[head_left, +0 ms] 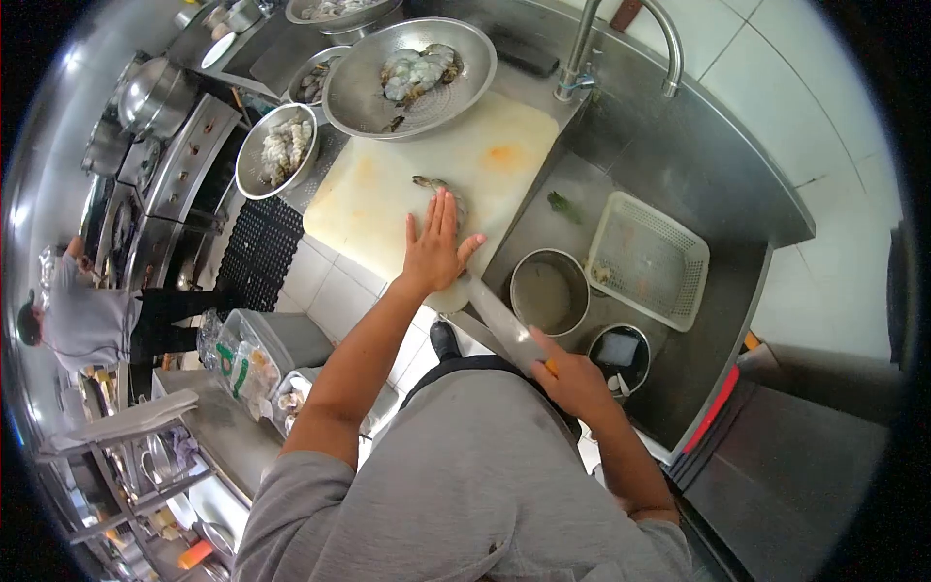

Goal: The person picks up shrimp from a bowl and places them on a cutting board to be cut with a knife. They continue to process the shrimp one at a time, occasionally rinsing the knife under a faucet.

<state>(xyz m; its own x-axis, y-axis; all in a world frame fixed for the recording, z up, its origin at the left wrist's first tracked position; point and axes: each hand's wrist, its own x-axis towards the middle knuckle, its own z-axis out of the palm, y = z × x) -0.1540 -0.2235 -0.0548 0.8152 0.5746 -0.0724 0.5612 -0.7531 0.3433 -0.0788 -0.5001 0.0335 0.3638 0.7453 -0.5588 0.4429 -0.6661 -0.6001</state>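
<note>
My left hand lies flat with its fingers spread over a shrimp on the white cutting board. Part of the shrimp is hidden under the fingers; its tail end shows beyond them. In my right hand is a knife with an orange-yellow handle. The blade points toward the board, its tip close to the left wrist. A large metal colander with several shrimp in it rests on the far part of the board. Left of the board a smaller bowl holds pale peeled shrimp.
On my right is a steel sink with a faucet, a white plastic basket, a round metal pot and a small dark-filled container. A bagged bin stands at my left, and another person works farther off.
</note>
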